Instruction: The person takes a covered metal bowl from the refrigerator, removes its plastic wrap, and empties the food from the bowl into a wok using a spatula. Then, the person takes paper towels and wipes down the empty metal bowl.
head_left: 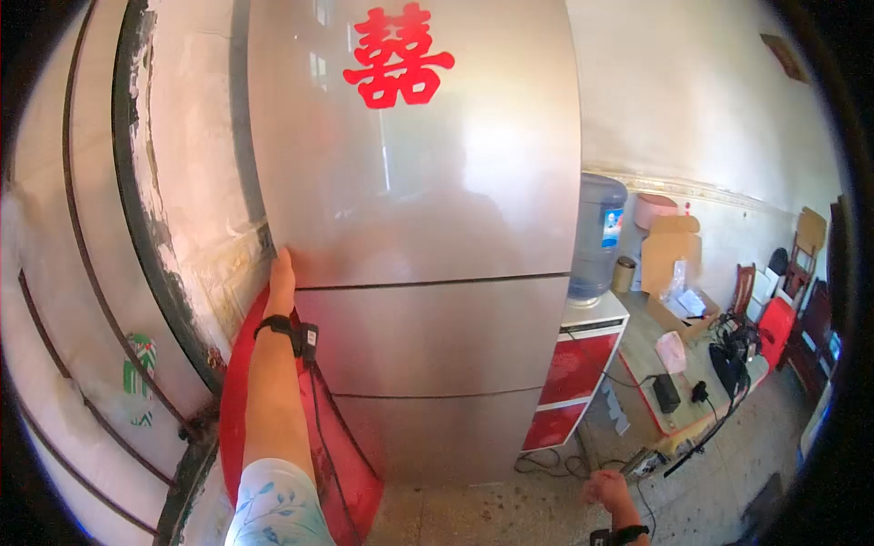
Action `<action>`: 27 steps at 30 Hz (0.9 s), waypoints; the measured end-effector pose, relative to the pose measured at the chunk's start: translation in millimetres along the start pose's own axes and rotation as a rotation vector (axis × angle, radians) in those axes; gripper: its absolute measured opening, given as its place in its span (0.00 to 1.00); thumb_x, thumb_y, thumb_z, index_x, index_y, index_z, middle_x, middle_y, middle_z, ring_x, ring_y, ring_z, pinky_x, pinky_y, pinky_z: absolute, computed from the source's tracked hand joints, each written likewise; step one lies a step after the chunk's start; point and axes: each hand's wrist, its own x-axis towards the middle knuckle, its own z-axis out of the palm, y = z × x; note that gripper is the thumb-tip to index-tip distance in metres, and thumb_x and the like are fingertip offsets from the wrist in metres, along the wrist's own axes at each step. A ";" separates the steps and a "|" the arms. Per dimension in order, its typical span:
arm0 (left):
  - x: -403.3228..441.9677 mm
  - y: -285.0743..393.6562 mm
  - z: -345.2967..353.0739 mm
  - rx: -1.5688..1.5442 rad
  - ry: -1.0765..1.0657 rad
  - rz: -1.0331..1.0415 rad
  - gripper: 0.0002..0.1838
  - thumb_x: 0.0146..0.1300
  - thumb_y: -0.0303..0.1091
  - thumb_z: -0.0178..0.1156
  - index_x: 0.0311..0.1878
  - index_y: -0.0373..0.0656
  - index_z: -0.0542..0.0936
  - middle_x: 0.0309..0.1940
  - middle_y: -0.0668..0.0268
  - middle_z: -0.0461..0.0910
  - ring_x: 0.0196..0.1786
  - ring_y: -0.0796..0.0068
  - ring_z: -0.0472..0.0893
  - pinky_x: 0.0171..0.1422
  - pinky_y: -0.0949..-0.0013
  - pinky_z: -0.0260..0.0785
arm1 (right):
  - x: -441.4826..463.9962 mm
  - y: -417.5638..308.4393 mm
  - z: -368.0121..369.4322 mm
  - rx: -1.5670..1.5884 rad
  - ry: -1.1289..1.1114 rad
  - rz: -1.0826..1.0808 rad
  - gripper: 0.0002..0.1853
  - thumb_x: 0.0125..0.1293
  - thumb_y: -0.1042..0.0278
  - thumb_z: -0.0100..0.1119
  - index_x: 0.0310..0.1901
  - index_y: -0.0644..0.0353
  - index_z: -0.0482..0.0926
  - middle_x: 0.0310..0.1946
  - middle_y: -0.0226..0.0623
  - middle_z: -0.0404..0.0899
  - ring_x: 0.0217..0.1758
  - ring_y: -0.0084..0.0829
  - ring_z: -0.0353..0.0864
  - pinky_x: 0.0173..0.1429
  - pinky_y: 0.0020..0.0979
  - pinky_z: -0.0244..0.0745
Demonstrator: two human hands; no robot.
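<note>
A tall silver refrigerator [428, 200] with a red paper character [399, 56] on its upper door stands straight ahead. My left hand [283, 278] is at the left edge of that door, near its lower corner, with the fingers bent around the edge and partly hidden. A dark strap with a small box circles my left wrist. Behind and below this forearm hangs or stands a red sheet-like thing [341, 446]; its kind is unclear. Low at the right, my right hand [608, 491] hangs over the floor, its fingers loosely bent and apart, with nothing visible in them.
Right of the refrigerator, a white-and-red cabinet [587, 364] bears a blue water jug [599, 232]. Farther right, a low table [651, 350] carries an open cardboard box [672, 250], cables and a black adapter [666, 393]. Cords lie on the floor. Window bars [96, 300] line the left.
</note>
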 end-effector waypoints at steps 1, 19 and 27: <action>-0.4 3.6 1.0 0.077 0.033 0.017 0.38 0.61 0.62 0.40 0.61 0.37 0.61 0.60 0.60 0.63 0.60 0.65 0.63 0.62 0.63 0.54 | -5.0 -9.5 4.9 0.001 -0.002 -0.029 0.12 0.58 0.67 0.54 0.38 0.68 0.73 0.26 0.41 0.78 0.25 0.32 0.79 0.27 0.31 0.75; -402.4 114.8 1.3 0.256 -0.529 0.870 0.14 0.52 0.38 0.62 0.37 0.40 0.73 0.24 0.60 0.76 0.21 0.61 0.76 0.25 0.65 0.69 | -156.3 -185.9 159.8 -0.388 -0.112 -1.232 0.32 0.53 0.83 0.54 0.60 0.61 0.55 0.51 0.42 0.67 0.49 0.28 0.71 0.53 0.29 0.67; -325.0 137.4 -12.5 0.522 -0.614 0.705 0.13 0.53 0.36 0.59 0.42 0.42 0.74 0.23 0.60 0.74 0.23 0.68 0.75 0.25 0.68 0.67 | -145.2 -179.2 75.4 -0.671 0.352 -1.146 0.15 0.55 0.77 0.57 0.46 0.63 0.73 0.42 0.35 0.75 0.46 0.30 0.73 0.51 0.31 0.69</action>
